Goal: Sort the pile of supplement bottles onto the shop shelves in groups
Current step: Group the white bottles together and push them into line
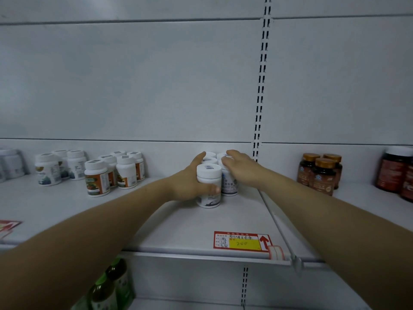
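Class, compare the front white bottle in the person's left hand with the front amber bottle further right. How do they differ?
Colour: the front white bottle has a white body and cap; the front amber bottle is dark brown with a gold cap. State: the left hand grips the white one; the amber one stands untouched. Both stand upright on the shelf among their own kind.

Grey back panel, slotted upright
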Motion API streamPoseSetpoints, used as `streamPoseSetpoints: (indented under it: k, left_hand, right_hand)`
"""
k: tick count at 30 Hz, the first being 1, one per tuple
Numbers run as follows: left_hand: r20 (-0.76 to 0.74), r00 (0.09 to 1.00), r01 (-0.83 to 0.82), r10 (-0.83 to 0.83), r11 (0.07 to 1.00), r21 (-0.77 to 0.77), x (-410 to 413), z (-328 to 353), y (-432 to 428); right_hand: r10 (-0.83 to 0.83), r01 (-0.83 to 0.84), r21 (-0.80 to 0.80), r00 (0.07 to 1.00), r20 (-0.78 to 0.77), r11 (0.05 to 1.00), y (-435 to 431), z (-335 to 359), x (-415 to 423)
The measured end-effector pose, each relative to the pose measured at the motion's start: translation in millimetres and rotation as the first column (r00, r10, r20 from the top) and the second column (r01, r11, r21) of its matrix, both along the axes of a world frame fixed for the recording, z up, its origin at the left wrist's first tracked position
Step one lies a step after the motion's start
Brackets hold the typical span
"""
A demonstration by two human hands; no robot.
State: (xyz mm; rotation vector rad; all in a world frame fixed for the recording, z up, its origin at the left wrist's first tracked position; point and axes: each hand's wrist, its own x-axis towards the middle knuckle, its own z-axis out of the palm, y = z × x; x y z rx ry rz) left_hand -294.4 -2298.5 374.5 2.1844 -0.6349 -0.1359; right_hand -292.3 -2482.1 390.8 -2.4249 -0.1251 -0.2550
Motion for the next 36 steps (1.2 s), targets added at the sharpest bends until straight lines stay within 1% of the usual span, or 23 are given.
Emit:
streamPoseSetpoints:
  k: [5, 10, 15, 18, 20, 24, 27, 29, 31, 36]
  left_hand:
    - [0.002, 1.0, -0.012, 0.012, 1.0, -0.008, -0.1, -1.4, 3.6]
    - [-0.003, 1.0, -0.023, 0.023, 1.0, -0.007, -4.5, 0.3, 5.8]
    - [0.011, 0.998, -0.06, 0.06, 0.994, 0.095, -16.9, 9.8, 6.0]
    - [0.07, 0.99, -0.13, 0.119, 0.975, 0.182, -26.1, 21.7, 17.9]
    - [0.14, 0.977, -0.193, 0.162, 0.947, 0.258, -31.7, 30.5, 31.6]
    - [0.327, 0.929, -0.305, 0.174, 0.861, 0.408, -48.3, 43.9, 62.8]
    - [0.387, 0.909, -0.352, 0.153, 0.779, 0.519, -59.1, 48.7, 92.2]
    - [0.424, 0.894, -0.382, 0.146, 0.744, 0.549, -64.3, 51.6, 116.4]
    - [0.443, 0.884, -0.398, 0.151, 0.741, 0.542, -66.7, 54.9, 143.8]
    - [0.444, 0.876, -0.407, 0.188, 0.783, 0.47, -64.3, 52.4, 216.0]
  right_hand:
    - [0.002, -0.002, 0.014, 1.0, 0.0, 1.0, 1.6, 1.3, -2.7]
    - [0.015, -0.015, -0.023, 1.0, 0.004, 1.0, -0.4, 2.1, -2.9]
    - [-0.01, 0.012, -0.079, 1.0, 0.02, 0.997, -4.6, 7.6, 0.9]
    - [0.002, 0.004, -0.141, 0.999, 0.046, 0.99, -3.8, 22.4, 0.7]
    - [0.018, -0.005, -0.2, 0.998, 0.062, 0.98, 2.5, 34.1, -0.2]
    - [0.094, -0.062, -0.31, 0.991, 0.092, 0.949, 37.2, 52.6, -6.5]
    - [0.135, -0.095, -0.363, 0.987, 0.085, 0.927, 72.4, 58.8, -11.1]
    - [0.16, -0.105, -0.414, 0.982, 0.099, 0.904, 98.0, 60.7, -12.7]
    - [0.183, -0.117, -0.451, 0.977, 0.106, 0.885, 125.0, 60.5, -13.4]
    - [0.168, -0.113, -0.482, 0.983, 0.072, 0.869, 190.6, 46.1, -13.3]
